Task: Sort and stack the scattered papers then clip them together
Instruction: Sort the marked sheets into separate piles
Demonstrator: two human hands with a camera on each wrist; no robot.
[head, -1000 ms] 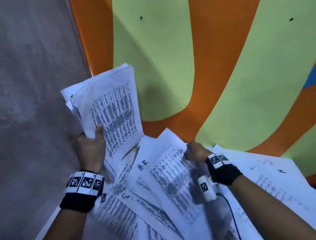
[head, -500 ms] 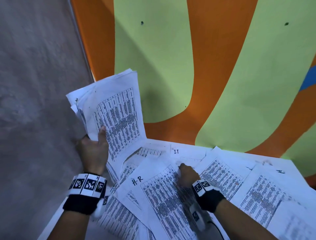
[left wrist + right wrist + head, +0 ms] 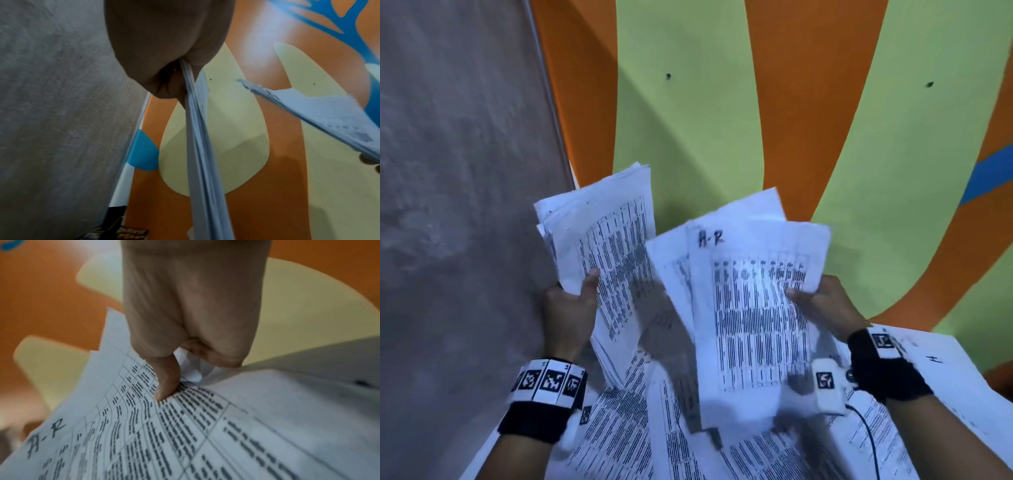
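Observation:
My left hand point(image 3: 571, 305) grips a thick stack of printed sheets point(image 3: 606, 246) upright at the left, thumb on its face; the left wrist view shows the stack point(image 3: 197, 138) edge-on, pinched in that hand point(image 3: 164, 65). My right hand point(image 3: 822, 301) holds a few lifted sheets, the top one marked "H-R" point(image 3: 753, 301), just right of the stack. In the right wrist view the thumb point(image 3: 166, 379) presses on the H-R sheet point(image 3: 185, 426) with fingers curled behind. More printed papers point(image 3: 626, 435) lie scattered on the white table below.
An orange and green painted wall point(image 3: 688, 120) stands close behind the table. Grey floor point(image 3: 448, 205) lies to the left beyond the table edge. A sheet marked "H" point(image 3: 941, 363) lies at the right. A black cable point(image 3: 869, 435) runs from my right wrist.
My right hand has picked the H-R sheets up off the table and raised them toward the stack. The left hand's stack has stayed up at the left.

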